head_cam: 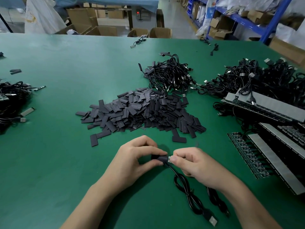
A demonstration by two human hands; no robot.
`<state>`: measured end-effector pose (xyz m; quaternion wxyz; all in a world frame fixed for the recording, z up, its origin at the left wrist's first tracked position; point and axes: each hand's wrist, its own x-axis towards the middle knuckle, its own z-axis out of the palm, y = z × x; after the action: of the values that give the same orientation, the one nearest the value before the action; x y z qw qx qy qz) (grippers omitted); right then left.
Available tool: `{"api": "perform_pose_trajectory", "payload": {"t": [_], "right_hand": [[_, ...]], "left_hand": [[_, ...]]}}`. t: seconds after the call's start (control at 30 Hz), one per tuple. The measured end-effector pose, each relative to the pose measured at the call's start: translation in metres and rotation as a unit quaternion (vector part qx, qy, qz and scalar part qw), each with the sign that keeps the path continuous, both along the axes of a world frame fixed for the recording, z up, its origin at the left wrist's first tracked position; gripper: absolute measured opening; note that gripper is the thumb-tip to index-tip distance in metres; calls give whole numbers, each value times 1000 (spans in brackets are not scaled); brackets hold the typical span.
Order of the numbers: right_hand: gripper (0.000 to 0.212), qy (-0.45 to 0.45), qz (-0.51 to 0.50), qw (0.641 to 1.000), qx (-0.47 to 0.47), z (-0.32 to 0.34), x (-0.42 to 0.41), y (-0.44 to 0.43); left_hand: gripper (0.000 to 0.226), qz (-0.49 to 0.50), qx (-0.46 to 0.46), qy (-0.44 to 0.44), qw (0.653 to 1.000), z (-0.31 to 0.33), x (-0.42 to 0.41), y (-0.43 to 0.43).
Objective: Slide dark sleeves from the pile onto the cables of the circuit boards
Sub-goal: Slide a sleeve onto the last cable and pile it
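Sleeve [158,158] at the board end, both hands pinching, front centre of the desk [57,146].
Left hand [138,156] pinches the dark sleeve between thumb and fingertips. Right hand [196,166] pinches the small circuit board [169,159]; its green tip shows right at the sleeve mouth. The board's black cable [181,182] comes out below the sleeve, loops toward the viewer on the green desk and ends in a USB plug [212,220]. Loose sleeve pile [140,111] lies just beyond the hands. Behind it is a cable bundle [170,75] with sleeves among it. Right side: rows of stacked boards [267,156] and a bigger cable heap [264,76]. Left edge: another cable heap [11,100].
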<state>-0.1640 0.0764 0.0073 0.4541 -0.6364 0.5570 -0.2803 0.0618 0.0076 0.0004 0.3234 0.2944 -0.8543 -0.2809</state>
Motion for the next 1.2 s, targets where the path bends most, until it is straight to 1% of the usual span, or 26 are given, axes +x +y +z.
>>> {"api": "perform_pose_trajectory", "payload": {"t": [0.07, 0.13, 0.27, 0.33, 0.77, 1.07, 1.2], "right_hand": [[48, 20, 2, 1000, -11, 0, 2, 1], [48, 20, -2, 1000, -13, 0, 2, 1], [37, -36, -8, 999, 3, 4, -3, 0], [33, -34, -12, 999, 0, 4, -5, -1], [29, -26, -25, 999, -14, -5, -4, -3], [30, -20, -14, 999, -20, -6, -4, -3], [29, -53, -21, 998, -16, -5, -3, -3]], "left_hand": [[19, -13, -13, -4, 1000, 0, -2, 3], [18, -13, -17, -3, 1000, 0, -4, 4], [20, 13, -9, 14, 1000, -1, -2, 2], [21, 18, -8, 21, 1000, -1, -1, 1], [19, 4, -10, 45, 999, -3, -1, 2], [18, -8, -47, 50, 998, -2, -5, 5], [19, 21, -46, 64, 997, -1, -7, 5]]}}
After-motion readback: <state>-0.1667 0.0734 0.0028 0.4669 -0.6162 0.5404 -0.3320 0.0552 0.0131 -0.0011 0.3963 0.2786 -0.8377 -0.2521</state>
